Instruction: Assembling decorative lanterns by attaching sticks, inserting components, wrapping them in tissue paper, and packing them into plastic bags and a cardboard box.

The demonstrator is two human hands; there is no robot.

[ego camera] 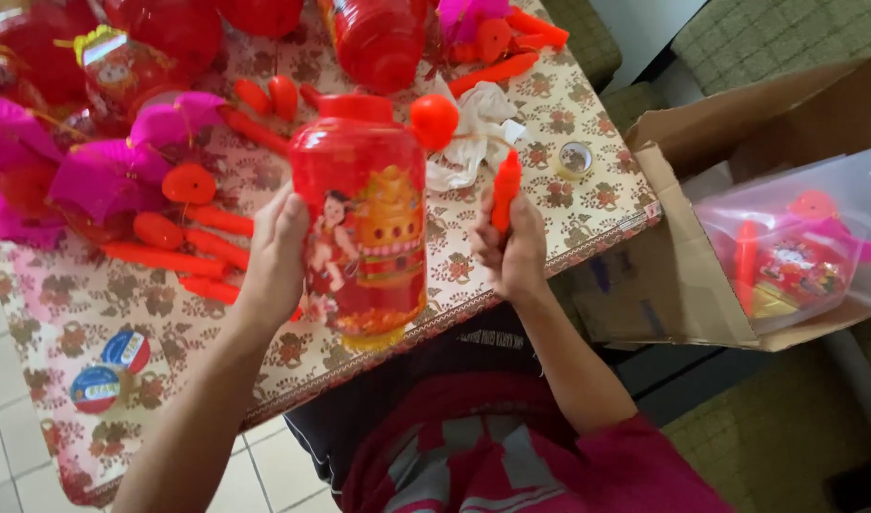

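worktop (587, 204): we see it spread beyond and under both hands, covered in a flower-patterned cloth and crowded with lantern parts.
cardboard box (701, 142): off to the right of the right hand, open, with a clear bag of more lantern pieces (796, 256) inside.
red lantern (364, 218): between our hands and held up above the worktop's near edge, upright, a see-through red plastic cylinder printed with a child figure and a pagoda, with a gold rim at its foot.
lantern handling: we judge it light and hollow, with thin walls that would flex or crease if squeezed; the glossy film looks slippery, so the stiffer top cap and bottom rim seem the safest places to grip.
left hand (278, 252): wrapped around the lantern's left side, fingers behind, thumb in front.
right hand (513, 249): closed around the lower end of the red handle stick.
red handle stick (505, 190): upright, just right of the lantern, topped with a red ball (434, 121); we judge it rigid, light, and easy to hold at its base.
loose red sticks (183, 261): lying left of the left hand among pink paper fans (103, 176).
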